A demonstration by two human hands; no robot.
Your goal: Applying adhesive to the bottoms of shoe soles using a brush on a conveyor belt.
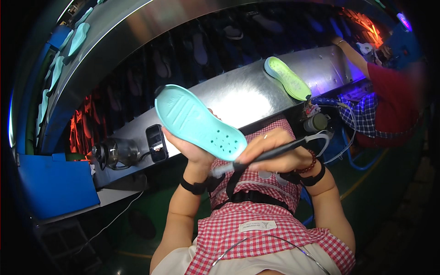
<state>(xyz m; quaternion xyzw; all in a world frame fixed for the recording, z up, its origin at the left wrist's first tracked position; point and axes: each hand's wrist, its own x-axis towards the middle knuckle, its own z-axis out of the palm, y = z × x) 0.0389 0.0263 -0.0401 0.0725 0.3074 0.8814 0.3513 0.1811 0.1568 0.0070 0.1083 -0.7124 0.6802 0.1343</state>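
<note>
A turquoise shoe sole (pixel 197 120) with small holes toward its near end lies tilted across my left hand (pixel 195 150), whose fingers are mostly hidden beneath it. My right hand (pixel 286 158) is closed around the black handle of a brush (pixel 285 150), with a pale tube running from its back end. The brush's light tip (pixel 222 171) is blurred, just below the near end of the sole; I cannot tell whether they touch. On the metal ledge (pixel 238 98) ahead rests a second sole (pixel 288 80), yellow-green inside with a pale blue rim at its far end.
Behind the ledge, several dark shoe parts stand in a row. A phone (pixel 157 143) and a glass jug (pixel 120 152) are at the left, above a blue box (pixel 57 185). More turquoise soles (pixel 79 39) line the upper left. A co-worker in red (pixel 394 96) reaches in at the right.
</note>
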